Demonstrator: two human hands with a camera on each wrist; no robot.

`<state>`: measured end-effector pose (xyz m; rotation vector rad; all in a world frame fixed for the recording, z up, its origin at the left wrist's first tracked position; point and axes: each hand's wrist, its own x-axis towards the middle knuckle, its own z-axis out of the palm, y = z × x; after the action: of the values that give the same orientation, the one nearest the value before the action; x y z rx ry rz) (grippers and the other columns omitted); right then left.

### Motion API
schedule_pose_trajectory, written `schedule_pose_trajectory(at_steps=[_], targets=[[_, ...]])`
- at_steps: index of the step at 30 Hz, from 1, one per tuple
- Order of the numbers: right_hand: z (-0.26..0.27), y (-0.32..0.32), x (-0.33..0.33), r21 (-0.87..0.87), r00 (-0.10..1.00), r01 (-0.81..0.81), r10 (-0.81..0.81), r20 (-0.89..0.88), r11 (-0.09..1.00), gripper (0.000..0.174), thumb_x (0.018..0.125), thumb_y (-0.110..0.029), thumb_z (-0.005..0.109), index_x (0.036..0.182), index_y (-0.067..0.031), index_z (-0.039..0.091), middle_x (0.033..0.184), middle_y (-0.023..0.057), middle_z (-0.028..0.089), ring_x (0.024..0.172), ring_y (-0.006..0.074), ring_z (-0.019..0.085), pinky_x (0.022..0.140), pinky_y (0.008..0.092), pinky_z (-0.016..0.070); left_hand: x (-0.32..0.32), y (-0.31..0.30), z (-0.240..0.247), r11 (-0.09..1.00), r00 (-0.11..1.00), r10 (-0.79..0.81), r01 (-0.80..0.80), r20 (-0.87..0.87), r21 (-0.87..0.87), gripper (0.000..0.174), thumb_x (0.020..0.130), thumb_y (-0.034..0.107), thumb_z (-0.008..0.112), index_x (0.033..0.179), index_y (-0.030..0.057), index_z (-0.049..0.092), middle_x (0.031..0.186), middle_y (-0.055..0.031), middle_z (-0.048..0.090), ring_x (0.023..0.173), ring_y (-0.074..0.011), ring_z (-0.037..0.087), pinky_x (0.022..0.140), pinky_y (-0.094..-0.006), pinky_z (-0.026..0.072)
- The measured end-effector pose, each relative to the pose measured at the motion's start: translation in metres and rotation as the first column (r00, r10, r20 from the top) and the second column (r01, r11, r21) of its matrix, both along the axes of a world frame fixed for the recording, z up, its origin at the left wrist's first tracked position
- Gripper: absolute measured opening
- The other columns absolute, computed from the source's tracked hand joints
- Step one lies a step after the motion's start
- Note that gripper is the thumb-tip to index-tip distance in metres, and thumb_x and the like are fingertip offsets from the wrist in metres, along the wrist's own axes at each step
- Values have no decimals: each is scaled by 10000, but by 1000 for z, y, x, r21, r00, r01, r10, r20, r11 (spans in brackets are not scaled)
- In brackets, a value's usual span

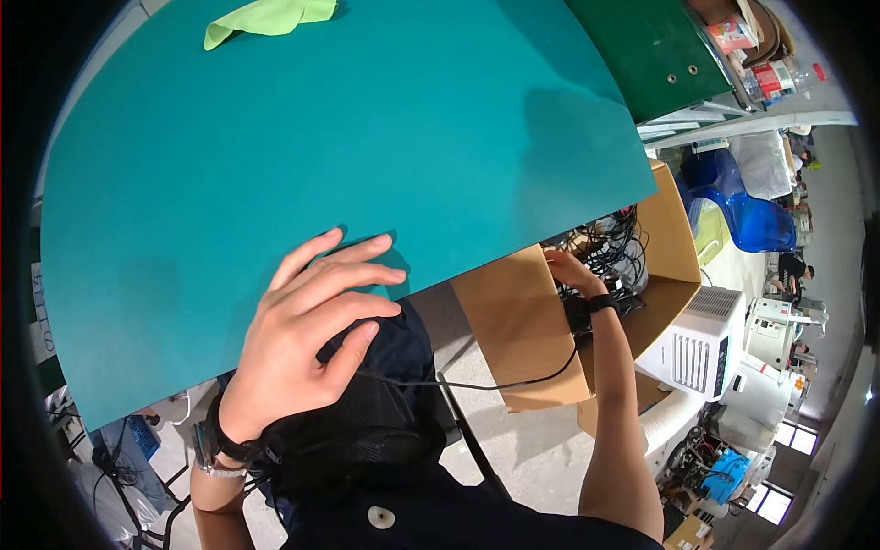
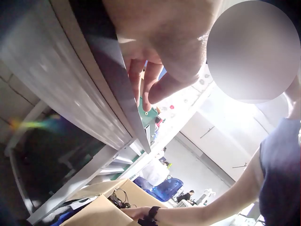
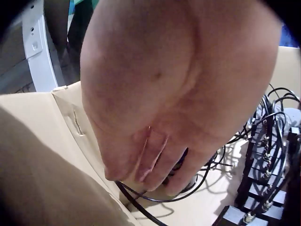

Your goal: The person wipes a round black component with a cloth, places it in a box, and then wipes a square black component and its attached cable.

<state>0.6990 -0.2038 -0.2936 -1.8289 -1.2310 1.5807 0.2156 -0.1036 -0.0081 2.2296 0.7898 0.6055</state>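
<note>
The left hand (image 1: pixel 307 339) was laid flat at the tabletop's (image 1: pixel 367 137) near edge, fingers straight and spread. The right hand (image 1: pixel 573 272) was sunk in the box (image 1: pixel 522 321) off the near right corner, fingers (image 3: pixel 150 160) bent onto the cables (image 1: pixel 612 240); a grip could not be told. Apparently no cable had been lifted out yet; a cloth (image 1: pixel 270 18) was left at the far edge.

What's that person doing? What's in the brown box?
A person rests the left hand on the near edge of a teal table. The right hand reaches down into a cardboard box beside it, fingers among black cables. Whether it grips one is unclear. A green cloth lies at the table's far end.
</note>
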Motion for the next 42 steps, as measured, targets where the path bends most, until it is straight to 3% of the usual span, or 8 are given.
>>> schedule_pose_trajectory(at_steps=[6, 9, 17, 19, 22, 27, 31, 42], targets=[[-27, 13, 43, 255, 702, 163, -293, 649, 953, 636, 742, -258, 785, 1246, 4, 501, 1180, 256, 561, 1049, 347, 594, 860, 405, 508, 1, -1, -1, 999, 1000, 13, -12, 15, -39, 192, 713, -38, 622, 856, 79, 673, 1103, -62, 666, 1221, -282, 543, 1095, -490, 300], [-156, 5, 109, 313, 752, -45, -175, 636, 949, 935, 663, -338, 844, 1360, 9, 326, 1274, 316, 434, 1160, 422, 494, 941, 452, 458, 1, 0, -1, 999, 1000, 13, -13, 4, -36, 191, 707, -38, 624, 850, 79, 673, 1103, -62, 666, 1218, -279, 545, 1091, -487, 305], [-140, 27, 92, 196, 680, -154, -40, 732, 968, 981, 616, -378, 863, 1348, 5, 334, 1277, 280, 423, 1172, 390, 475, 955, 439, 449, 3, 0, 0, 999, 999, 42, -43, -23, -27, 153, 727, -23, 630, 835, 77, 672, 1086, -51, 672, 1203, -263, 558, 1077, -469, 328], [-72, 31, 57, -80, 924, 346, -325, 200, 935, 798, 704, -286, 814, 1314, -2, 384, 1229, 207, 446, 1128, 295, 501, 918, 412, 475, 4, 0, 2, 999, 999, 42, -42, -34, -11, 125, 755, -9, 637, 840, 77, 666, 1082, -40, 671, 1194, -248, 566, 1065, -457, 347], [-12, 6, 36, 257, 985, -31, -14, 171, 966, 523, 848, -203, 672, 1276, -14, 439, 1170, 128, 492, 1094, 214, 506, 905, 382, 479, 4, 0, 2, 999, 999, 42, -42, -32, -19, 127, 752, -10, 634, 838, 78, 668, 1082, -41, 672, 1194, -249, 566, 1064, -456, 346], [8, -10, 30, -172, 569, 518, -488, -662, 838, 387, 958, -331, 460, 1240, -69, 500, 1280, 58, 555, 1144, 243, 522, 953, 399, 420, 4, 0, 1, 999, 999, 36, -36, -38, -13, 139, 741, -19, 623, 830, 77, 669, 1087, -42, 670, 1196, -258, 564, 1065, -463, 343], [7, -14, 27, -116, 621, 503, -452, -641, 857, 458, 948, -408, 458, 1255, -69, 491, 1242, 58, 580, 1132, 246, 545, 972, 397, 403, 4, 0, 1, 999, 999, 36, -36, -38, -13, 143, 738, -22, 621, 829, 77, 668, 1091, -45, 668, 1199, -257, 562, 1066, -466, 341], [-22, 34, 21, 65, 806, 456, -443, 393, 888, 793, 794, -353, 752, 1365, 38, 365, 1063, 161, 598, 876, 196, 637, 659, 306, 548, 6, -2, 3, 998, 997, 55, -56, -57, -1, 146, 748, -27, 617, 841, 75, 664, 1071, -51, 668, 1190, -263, 565, 1074, -465, 330]])
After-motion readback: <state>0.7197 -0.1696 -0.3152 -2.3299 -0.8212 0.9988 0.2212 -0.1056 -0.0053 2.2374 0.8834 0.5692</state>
